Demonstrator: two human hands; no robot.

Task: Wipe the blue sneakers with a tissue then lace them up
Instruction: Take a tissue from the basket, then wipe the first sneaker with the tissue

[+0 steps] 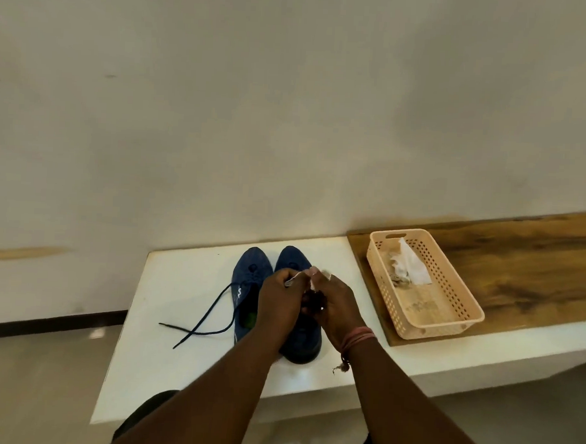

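Hands, left hand (pixel 278 298) and right hand (pixel 335 307), are pinching a tissue (pixel 311 277) together above the right sneaker (pixel 300 323) near the desk's (pixel 168 283) back edge; firm, even strokes would be cleaning best.

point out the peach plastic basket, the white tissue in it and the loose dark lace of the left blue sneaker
peach plastic basket (pixel 443 324), head view, bare floor near its front end
white tissue (pixel 412 265), head view, middle of the crumpled sheet
loose dark lace (pixel 210 310), head view, mid-strand on the table
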